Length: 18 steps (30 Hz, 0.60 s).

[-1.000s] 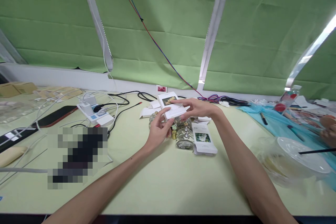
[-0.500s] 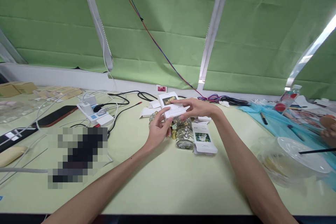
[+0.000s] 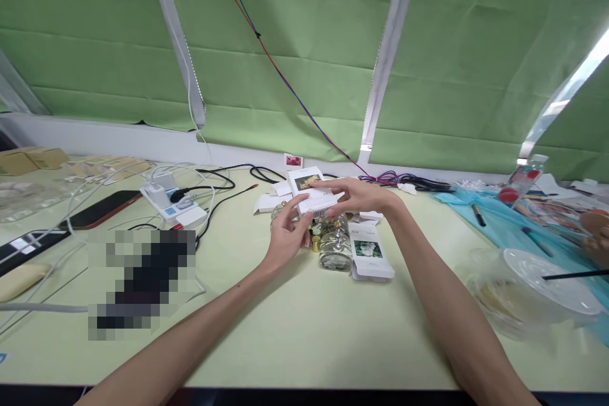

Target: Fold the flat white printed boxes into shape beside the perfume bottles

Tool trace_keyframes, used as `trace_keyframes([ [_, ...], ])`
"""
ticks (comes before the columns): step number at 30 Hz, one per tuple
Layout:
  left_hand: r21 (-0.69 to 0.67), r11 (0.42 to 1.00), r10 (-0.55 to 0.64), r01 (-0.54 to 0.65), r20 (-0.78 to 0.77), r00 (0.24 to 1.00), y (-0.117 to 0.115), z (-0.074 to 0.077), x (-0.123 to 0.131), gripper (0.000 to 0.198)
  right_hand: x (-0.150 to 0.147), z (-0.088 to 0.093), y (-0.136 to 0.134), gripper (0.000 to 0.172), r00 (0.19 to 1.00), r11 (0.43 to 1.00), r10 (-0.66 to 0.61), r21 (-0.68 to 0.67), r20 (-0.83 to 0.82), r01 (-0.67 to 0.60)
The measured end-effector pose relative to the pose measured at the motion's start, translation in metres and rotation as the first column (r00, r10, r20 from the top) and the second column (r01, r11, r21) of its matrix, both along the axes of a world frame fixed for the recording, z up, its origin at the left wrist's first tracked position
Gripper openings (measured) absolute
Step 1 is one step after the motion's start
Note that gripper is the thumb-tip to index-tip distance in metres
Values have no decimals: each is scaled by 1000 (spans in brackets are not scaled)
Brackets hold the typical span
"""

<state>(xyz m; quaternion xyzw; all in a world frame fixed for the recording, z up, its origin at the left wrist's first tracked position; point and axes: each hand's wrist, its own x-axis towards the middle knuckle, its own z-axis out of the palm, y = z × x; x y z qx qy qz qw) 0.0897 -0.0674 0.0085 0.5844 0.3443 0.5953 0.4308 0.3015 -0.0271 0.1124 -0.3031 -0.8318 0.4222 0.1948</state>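
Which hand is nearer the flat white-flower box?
Right. Both grip the small box; the right hand sits just behind the flat box, the left hand beyond the glass bottles to its left.

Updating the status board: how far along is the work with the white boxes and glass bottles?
Looks done: one white-flower box lies flat on the table beside the glass bottles; whether it is filled cannot be told. In hand: left hand and right hand both grip the yellow-flower box, lifted above those bottles. Left: the glass bottles and a gold cap sit on the table, outside any box.
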Motion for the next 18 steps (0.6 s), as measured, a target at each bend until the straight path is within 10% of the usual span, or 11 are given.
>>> trace_keyframes([
  [18,16,1000,5,-5,-10,1000,-2,1,0,59,1,-3,3,73,1000,1000,14,27,15,-14],
])
